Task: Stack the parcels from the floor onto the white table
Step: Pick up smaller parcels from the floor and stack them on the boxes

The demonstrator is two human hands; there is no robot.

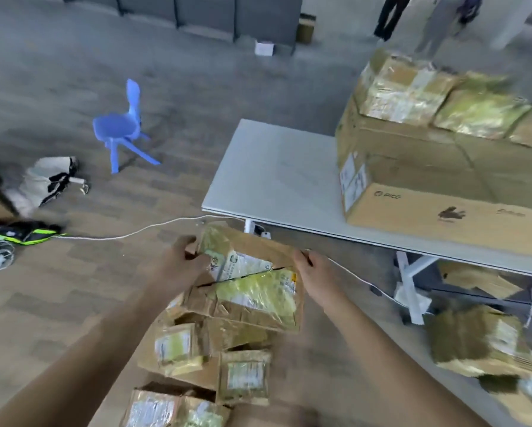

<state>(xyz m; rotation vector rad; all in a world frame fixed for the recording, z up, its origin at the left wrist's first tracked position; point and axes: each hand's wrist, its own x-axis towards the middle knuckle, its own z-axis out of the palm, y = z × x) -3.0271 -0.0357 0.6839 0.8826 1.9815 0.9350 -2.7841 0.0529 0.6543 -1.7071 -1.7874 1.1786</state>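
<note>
Between my hands is a brown cardboard parcel with white labels and yellowish tape. My left hand grips its left end and my right hand grips its right end, just left of the white table. Beneath it, several more taped parcels lie heaped on the floor. A large cardboard box stands on the table's right part, with smaller taped parcels on top of it.
A white cable crosses the floor by the table leg. More parcels lie under and beside the table at right. A blue chair, a white bag and dark gear sit at left. People's legs show at the far right.
</note>
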